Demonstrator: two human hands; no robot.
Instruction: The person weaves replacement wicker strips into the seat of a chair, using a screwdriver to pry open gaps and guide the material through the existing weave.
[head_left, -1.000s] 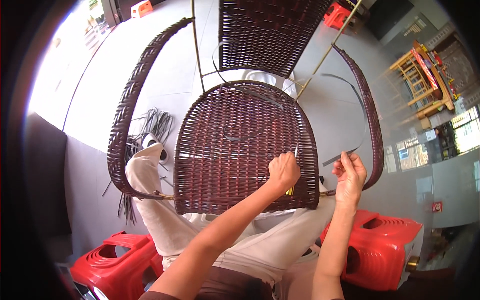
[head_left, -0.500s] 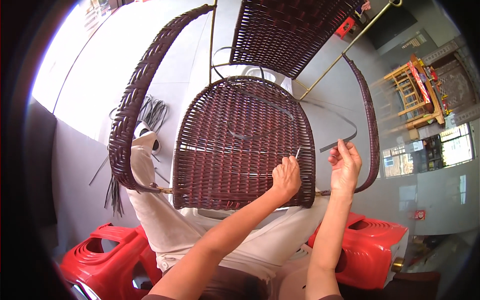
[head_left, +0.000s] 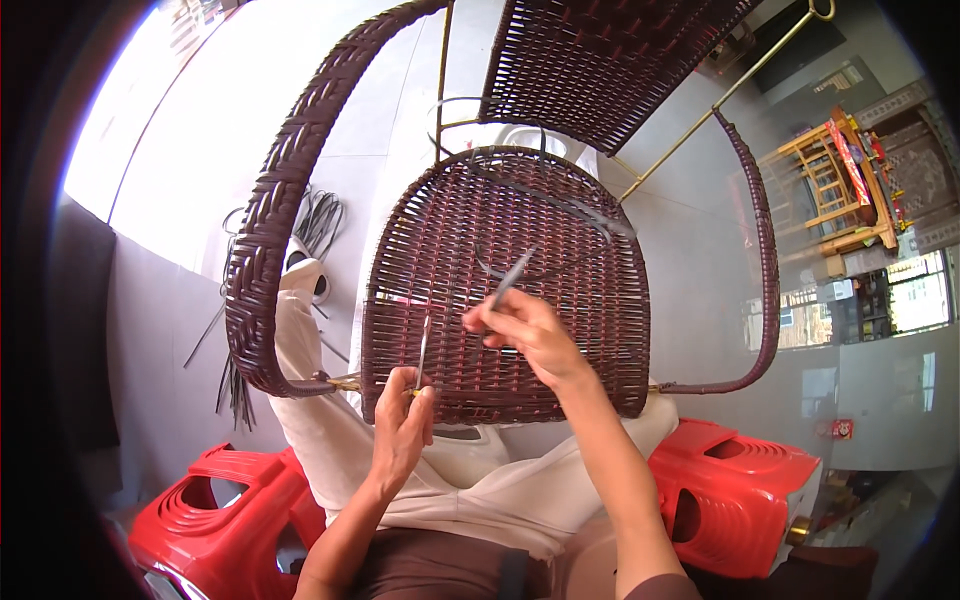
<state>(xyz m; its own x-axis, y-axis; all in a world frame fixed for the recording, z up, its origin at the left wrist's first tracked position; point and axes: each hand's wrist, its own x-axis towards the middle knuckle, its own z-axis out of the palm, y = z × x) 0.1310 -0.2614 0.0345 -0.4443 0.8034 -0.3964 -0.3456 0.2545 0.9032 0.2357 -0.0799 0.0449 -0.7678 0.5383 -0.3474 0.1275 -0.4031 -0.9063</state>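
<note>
Mid-floor in the head view, woven seat (head_left: 450, 270): from where I stand, looks woven rim to rim, so most of the seat appears done; paler slits show near its nine o'clock edge.
Chair back (head_left: 610, 75), at one o'clock from the seat's middle: also filled with dark weave.
Armrests (head_left: 290, 190), at ten and two: wrapped in the same brown.
Left to work in, by my judgement: the loose grey strip (head_left: 513, 279), whose free curves lie across the seat from twelve to one o'clock, with a loop past the rear rim near eleven.
Right hand (head_left: 535, 340), at five o'clock, over the seat: thumb and forefinger pinched together on what looks like that strip, other fingers loosely curled; the held piece sticks out toward one o'clock. I cannot tell whether it touches the weave.
Left hand (head_left: 402, 425), at seven o'clock, by the front edge: fingers closed around a slim pointed tool (head_left: 423, 345), tip toward twelve. The seat lies just beyond those fingers; the strip's held piece is up toward one o'clock from them, apart.
Spare strips (head_left: 320, 225), between nine and ten: bundled on the floor beyond the armrest.
Red stools (head_left: 740, 490): one at four o'clock, one near eight.
</note>
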